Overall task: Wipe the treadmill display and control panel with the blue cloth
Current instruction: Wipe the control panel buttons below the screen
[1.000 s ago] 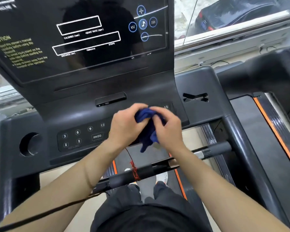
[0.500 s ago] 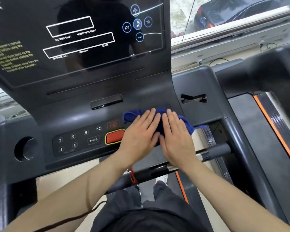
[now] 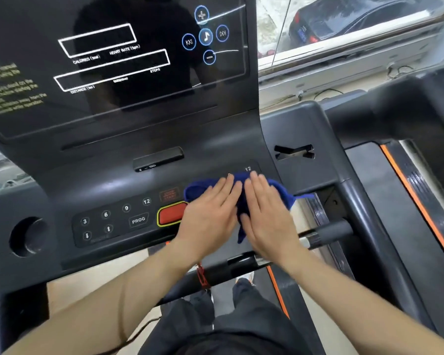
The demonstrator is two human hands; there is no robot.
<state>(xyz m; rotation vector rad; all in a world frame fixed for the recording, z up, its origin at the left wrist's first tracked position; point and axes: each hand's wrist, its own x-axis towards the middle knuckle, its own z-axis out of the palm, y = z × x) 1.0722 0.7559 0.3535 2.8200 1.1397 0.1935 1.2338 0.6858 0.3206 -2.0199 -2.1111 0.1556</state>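
The blue cloth (image 3: 283, 194) lies spread on the right part of the treadmill's control panel (image 3: 113, 219), right of the red stop button (image 3: 171, 213). My left hand (image 3: 210, 211) and my right hand (image 3: 267, 213) rest flat side by side on it, palms down, fingers together, pressing it onto the panel. Most of the cloth is hidden under them; its edges show at the left, the right and between the wrists. The dark glossy display (image 3: 113, 73) rises above the panel, with white outlined boxes and blue music icons at its right.
A round cup hole (image 3: 27, 237) sits at the console's left end. A handlebar (image 3: 331, 233) crosses below my wrists, with a red safety clip (image 3: 201, 276) on it. Another treadmill's deck with an orange stripe (image 3: 418, 206) stands to the right. A window (image 3: 344, 26) is behind.
A second ago both hands held the cloth bunched above the panel. They then laid it down and flattened on it; since half a second ago they have hardly moved.
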